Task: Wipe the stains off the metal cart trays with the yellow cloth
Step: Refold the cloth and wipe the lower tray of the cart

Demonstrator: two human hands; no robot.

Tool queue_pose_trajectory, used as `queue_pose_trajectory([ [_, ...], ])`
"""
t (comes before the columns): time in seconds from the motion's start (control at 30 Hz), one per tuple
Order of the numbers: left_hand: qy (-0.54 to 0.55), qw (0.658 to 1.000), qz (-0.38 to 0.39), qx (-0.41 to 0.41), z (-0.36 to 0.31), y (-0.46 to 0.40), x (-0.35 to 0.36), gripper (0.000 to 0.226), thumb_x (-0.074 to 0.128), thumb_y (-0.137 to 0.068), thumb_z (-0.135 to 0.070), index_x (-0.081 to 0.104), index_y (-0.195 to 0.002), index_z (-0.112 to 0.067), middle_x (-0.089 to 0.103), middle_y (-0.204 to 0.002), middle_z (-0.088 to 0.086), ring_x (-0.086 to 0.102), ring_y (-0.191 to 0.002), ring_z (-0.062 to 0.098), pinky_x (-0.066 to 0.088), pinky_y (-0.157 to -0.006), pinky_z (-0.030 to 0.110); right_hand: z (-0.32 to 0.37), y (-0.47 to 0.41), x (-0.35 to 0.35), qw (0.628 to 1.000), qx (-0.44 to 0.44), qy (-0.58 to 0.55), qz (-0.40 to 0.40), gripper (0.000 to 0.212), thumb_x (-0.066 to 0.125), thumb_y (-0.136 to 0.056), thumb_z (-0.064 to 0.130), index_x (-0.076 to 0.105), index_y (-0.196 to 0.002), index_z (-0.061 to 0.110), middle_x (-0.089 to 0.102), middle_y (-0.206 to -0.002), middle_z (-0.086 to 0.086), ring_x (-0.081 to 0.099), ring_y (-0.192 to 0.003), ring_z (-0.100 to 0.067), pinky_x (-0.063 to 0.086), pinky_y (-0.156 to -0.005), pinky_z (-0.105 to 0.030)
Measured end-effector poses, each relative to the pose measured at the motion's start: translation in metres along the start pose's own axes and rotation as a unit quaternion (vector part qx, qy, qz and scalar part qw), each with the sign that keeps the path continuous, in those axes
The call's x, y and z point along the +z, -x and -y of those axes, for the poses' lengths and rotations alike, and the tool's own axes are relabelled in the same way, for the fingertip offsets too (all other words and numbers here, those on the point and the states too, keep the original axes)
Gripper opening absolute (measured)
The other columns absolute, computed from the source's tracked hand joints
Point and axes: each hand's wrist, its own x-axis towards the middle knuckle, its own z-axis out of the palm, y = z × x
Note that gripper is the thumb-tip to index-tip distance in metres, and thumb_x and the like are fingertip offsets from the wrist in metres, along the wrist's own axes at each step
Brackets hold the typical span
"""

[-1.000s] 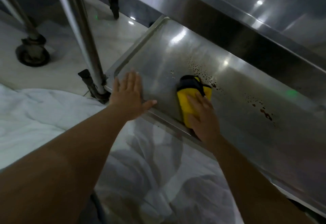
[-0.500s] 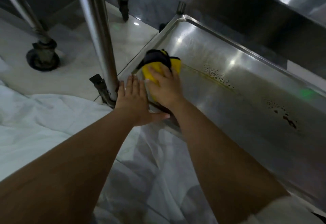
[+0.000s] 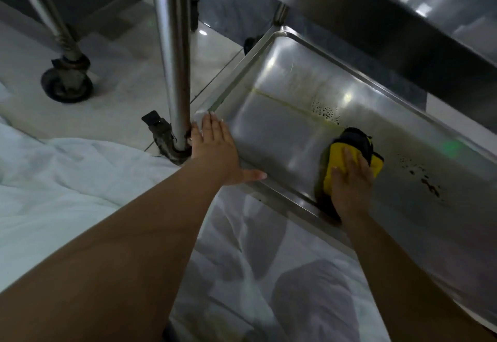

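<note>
The lower metal cart tray (image 3: 271, 131) runs from the centre to the right edge. My right hand (image 3: 349, 180) presses flat on the folded yellow cloth (image 3: 336, 164), which has a dark underside, near the tray's front rim. Dark speckled stains (image 3: 325, 111) lie just beyond the cloth, and more dark stains (image 3: 427, 183) sit to its right. A thin yellowish streak (image 3: 282, 102) crosses the tray floor. My left hand (image 3: 215, 150) rests flat with straight fingers on the tray's near left corner, beside the cart leg.
The cart's upright leg (image 3: 174, 53) with a brake bracket stands at the tray's left corner. An upper shelf (image 3: 403, 10) overhangs the tray. Another leg ends in a caster wheel (image 3: 67, 83) on the pale floor. White sheeting (image 3: 67, 180) covers the floor in front.
My right hand slid the cloth from the tray's far left corner back to the right, toward the stains. The left hand stayed on the tray's corner.
</note>
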Motion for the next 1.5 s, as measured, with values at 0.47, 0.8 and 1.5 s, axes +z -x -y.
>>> queue_pose_trajectory([
  [0.47, 0.044, 0.996, -0.047, -0.056, -0.060, -0.002, 0.002, 0.098, 0.024, -0.086, -0.075, 0.000, -0.152, -0.007, -0.003, -0.159, 0.023, -0.005, -0.145, 0.044, 0.000, -0.115, 0.059, -0.036, 0.002, -0.011, 0.961, -0.271, -0.022, 0.048, 0.047, 0.044, -0.096, 0.032, 0.040, -0.142, 0.025, 0.026, -0.156, -0.006, 0.022, -0.143, -0.031, 0.021, -0.112, -0.039],
  [0.8, 0.031, 0.980, -0.037, 0.191, -0.161, 0.008, 0.020, 0.077, 0.026, -0.094, -0.062, 0.011, -0.152, -0.013, 0.003, -0.161, 0.012, -0.002, -0.148, 0.029, 0.001, -0.113, 0.064, -0.175, -0.003, -0.059, 0.957, 0.288, -0.036, -0.003, 0.057, 0.037, -0.099, 0.033, 0.018, -0.151, 0.017, 0.013, -0.159, -0.011, 0.008, -0.146, -0.032, 0.010, -0.117, -0.042],
  [1.5, 0.025, 0.999, -0.028, 0.016, -0.262, 0.024, 0.032, 0.136, 0.040, -0.056, -0.096, -0.001, -0.152, -0.010, -0.008, -0.158, 0.024, -0.006, -0.143, 0.048, 0.009, -0.109, 0.071, -0.334, 0.029, -0.105, 0.992, 0.124, -0.004, 0.002, 0.056, 0.044, -0.095, 0.030, 0.025, -0.148, 0.034, 0.011, -0.160, -0.001, 0.010, -0.145, -0.028, 0.016, -0.116, -0.044],
])
